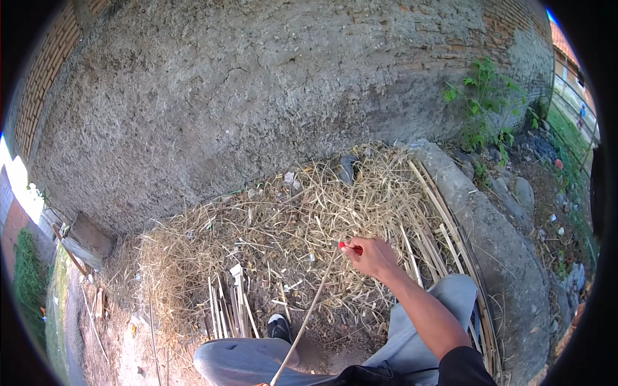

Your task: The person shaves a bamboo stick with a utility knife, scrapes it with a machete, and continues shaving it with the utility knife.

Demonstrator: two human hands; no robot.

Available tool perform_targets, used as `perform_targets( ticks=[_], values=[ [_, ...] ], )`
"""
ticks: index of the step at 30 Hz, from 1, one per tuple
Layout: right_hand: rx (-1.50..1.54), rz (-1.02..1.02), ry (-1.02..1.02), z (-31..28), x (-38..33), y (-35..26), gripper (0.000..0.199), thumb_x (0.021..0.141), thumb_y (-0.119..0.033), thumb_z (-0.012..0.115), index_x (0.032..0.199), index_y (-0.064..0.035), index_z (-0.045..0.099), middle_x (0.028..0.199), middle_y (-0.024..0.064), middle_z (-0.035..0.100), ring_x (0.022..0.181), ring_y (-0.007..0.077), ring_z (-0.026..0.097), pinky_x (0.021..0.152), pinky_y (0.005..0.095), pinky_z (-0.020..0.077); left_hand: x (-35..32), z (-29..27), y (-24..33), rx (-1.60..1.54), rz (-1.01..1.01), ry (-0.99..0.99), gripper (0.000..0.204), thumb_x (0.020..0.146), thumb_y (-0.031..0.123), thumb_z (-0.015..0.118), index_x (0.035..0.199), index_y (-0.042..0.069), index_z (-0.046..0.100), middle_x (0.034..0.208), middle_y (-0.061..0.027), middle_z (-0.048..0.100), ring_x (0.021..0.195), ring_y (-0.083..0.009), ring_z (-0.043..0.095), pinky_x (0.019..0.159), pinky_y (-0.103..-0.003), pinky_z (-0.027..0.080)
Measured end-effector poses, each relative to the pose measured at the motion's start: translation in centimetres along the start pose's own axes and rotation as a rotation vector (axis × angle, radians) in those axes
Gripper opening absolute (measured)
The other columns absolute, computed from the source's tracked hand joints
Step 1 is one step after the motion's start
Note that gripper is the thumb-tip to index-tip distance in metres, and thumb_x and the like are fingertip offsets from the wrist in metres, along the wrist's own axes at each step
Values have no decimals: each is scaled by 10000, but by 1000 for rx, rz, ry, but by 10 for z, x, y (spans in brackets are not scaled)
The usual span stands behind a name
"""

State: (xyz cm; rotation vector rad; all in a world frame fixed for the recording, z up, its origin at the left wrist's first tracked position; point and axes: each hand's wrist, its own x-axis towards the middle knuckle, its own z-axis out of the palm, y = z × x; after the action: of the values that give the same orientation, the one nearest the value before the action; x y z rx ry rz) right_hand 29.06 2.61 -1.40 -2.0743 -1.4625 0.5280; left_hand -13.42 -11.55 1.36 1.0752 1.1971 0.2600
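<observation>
My right hand [370,255] is closed on a small red object [343,246] with a dark tip, out in front of my knees. A long thin bamboo strip [309,313] slants from beside that red object down to the lower edge; whether the two touch I cannot tell. Of my left hand [262,385] only a sliver shows at the bottom edge by the strip's near end, its fingers mostly out of the picture. Pale split bamboo strips [225,309] lie in a bundle before my left knee. More long strips [444,222] lie to the right.
Dry shavings [347,206] cover the ground up to a rough plastered wall [257,96]. A curved concrete kerb [489,244] runs along the right. A green plant [486,96] grows by the wall. My grey-trousered knees [251,360] are bent below; a dark shoe [279,327] shows.
</observation>
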Motion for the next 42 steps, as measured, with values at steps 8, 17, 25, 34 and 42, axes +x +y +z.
perform_targets(
  ticks=[8,17,25,34,42],
  values=[
    [68,-32,-33,5,2,7,299,905,-418,596,860,-133,676,677,59,664,592,240,642,562,381,499,-10,13,1,23,30,58,264,997,210,478,804,35,518,608,12,423,482,-79,402,423,-257,332],
    [11,-46,-7,19,19,28,280,903,-395,605,855,-125,667,685,57,663,600,232,635,581,379,497,-33,4,-7,25,-5,54,310,991,319,490,820,64,534,587,1,426,460,-95,392,416,-255,323],
    [475,26,50,5,10,11,311,926,-350,604,865,-49,656,623,52,588,512,151,492,534,347,397,-52,-12,-18,320,231,109,304,993,292,464,845,50,575,519,-38,409,419,-136,407,400,-295,352],
    [439,-143,-58,2,-19,-15,294,911,-302,652,834,-18,670,574,21,536,510,97,421,488,303,333,-28,-8,-20,174,174,113,376,1022,361,428,831,62,553,563,32,424,449,-64,378,401,-220,284],
    [241,-268,62,4,-18,-10,291,894,-383,638,849,-98,676,600,60,615,517,202,570,510,345,437,-30,-7,-23,66,118,91,384,1025,366,420,818,66,542,563,34,422,446,-63,373,393,-218,280]
  ],
)
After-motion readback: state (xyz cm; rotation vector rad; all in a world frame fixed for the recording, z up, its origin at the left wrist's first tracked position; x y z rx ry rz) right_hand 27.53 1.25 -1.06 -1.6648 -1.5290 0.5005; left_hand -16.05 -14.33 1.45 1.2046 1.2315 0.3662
